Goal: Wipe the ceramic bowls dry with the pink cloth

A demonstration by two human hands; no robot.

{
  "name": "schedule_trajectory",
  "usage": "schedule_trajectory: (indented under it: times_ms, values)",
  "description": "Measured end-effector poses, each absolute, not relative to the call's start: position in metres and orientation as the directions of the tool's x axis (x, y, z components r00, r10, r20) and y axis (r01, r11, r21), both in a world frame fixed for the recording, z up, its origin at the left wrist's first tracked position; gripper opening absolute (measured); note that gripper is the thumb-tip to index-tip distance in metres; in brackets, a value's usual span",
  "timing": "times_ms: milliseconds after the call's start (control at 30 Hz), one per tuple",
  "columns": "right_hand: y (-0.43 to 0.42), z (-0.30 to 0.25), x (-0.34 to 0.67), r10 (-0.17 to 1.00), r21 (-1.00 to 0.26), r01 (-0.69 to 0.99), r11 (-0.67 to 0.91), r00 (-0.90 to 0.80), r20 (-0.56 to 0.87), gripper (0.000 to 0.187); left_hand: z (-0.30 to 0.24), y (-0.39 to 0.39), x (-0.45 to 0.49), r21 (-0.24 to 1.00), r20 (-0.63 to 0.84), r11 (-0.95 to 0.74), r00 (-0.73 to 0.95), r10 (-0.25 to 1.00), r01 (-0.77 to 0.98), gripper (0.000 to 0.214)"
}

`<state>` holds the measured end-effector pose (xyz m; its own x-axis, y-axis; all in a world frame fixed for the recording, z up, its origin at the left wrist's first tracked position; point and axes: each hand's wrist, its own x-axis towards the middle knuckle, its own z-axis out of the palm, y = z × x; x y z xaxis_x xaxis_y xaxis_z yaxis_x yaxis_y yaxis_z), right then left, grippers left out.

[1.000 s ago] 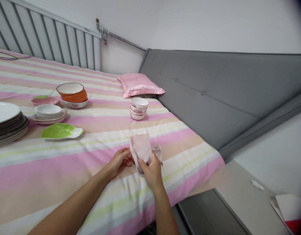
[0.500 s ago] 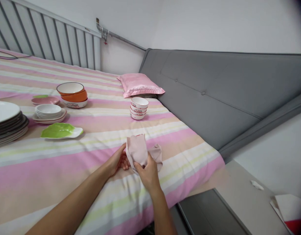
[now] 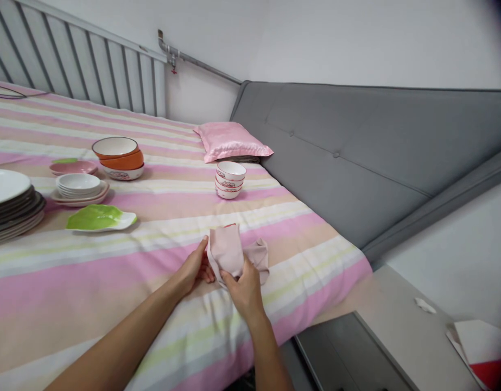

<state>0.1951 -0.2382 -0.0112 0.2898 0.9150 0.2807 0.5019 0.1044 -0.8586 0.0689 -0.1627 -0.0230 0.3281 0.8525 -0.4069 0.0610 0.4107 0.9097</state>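
Note:
A pale pink cloth point(image 3: 226, 250) is bunched up just above the near part of the striped bed. My right hand point(image 3: 245, 288) grips it from the right, thumb across its front, with a loose fold hanging behind the fingers. At the cloth's left edge, my left hand point(image 3: 195, 267) is closed, its thumb up against the side and its fingers curled in below. A thin red edge shows at the top of the cloth; what it belongs to is hidden. Beyond the hands stands a stack of small white bowls point(image 3: 229, 187) with red rims.
To the left are a green leaf-shaped dish point(image 3: 99, 218), small white dishes point(image 3: 80, 184), orange bowls point(image 3: 122, 162), a pink dish point(image 3: 75, 167) and a pile of plates point(image 3: 14, 217). A pink pillow point(image 3: 232, 142) lies near the grey headboard point(image 3: 356, 141). The bed edge drops off at right.
The view has shifted very slightly. Both hands and the cloth keep nearly the same pose; nothing was let go or picked up.

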Motion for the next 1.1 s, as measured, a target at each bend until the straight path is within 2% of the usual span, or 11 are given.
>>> schedule_trajectory:
  times_ms: [167,267,400,433,500,567,633,733,833,967,1100]
  values:
    - [-0.237,-0.011,0.194,0.900,-0.836,0.545,0.071,0.326,0.289,0.032,-0.021,-0.166,0.063,0.959,-0.248,0.219,0.166,0.954,0.178,0.070]
    - [-0.238,-0.009,0.195,0.914,-0.804,0.593,0.049,0.297,0.275,0.032,-0.010,-0.165,0.052,0.968,-0.023,0.019,0.012,1.000,0.251,0.055]
    - [-0.240,-0.007,0.194,0.937,-0.773,0.627,0.095,0.207,0.283,0.037,0.007,-0.168,0.041,0.921,0.302,-0.261,-0.106,0.947,0.291,0.036]
    - [-0.240,-0.007,0.194,0.938,-0.768,0.628,0.122,0.180,0.296,0.039,0.009,-0.171,0.040,0.874,0.417,-0.375,-0.080,0.906,0.307,0.031]
    - [-0.241,-0.008,0.194,0.935,-0.734,0.659,0.163,0.134,0.328,0.039,0.011,-0.177,0.042,0.657,0.682,-0.664,0.095,0.725,0.356,0.024]
    - [-0.242,-0.010,0.193,0.931,-0.669,0.718,0.191,0.084,0.356,0.037,0.011,-0.181,0.045,0.394,0.798,-0.850,0.330,0.505,0.350,0.028]
    - [-0.243,-0.013,0.191,0.922,-0.592,0.774,0.226,0.025,0.385,0.031,0.010,-0.184,0.048,0.216,0.790,-0.923,0.499,0.356,0.317,0.034]
    - [-0.242,-0.019,0.188,0.892,-0.507,0.809,0.297,-0.046,0.449,0.014,0.011,-0.183,0.051,0.123,0.781,-0.941,0.554,0.288,0.316,0.026]
    - [-0.240,-0.022,0.186,0.862,-0.448,0.828,0.338,-0.083,0.499,0.008,0.012,-0.179,0.049,0.149,0.793,-0.923,0.514,0.327,0.356,0.010]
    - [-0.240,-0.020,0.185,0.850,-0.368,0.864,0.343,-0.119,0.513,0.009,0.009,-0.168,0.038,0.174,0.777,-0.904,0.509,0.369,0.389,0.021]
    - [-0.242,-0.014,0.189,0.864,-0.323,0.896,0.305,-0.118,0.489,0.010,0.007,-0.157,0.026,0.237,0.685,-0.904,0.598,0.416,0.357,0.029]
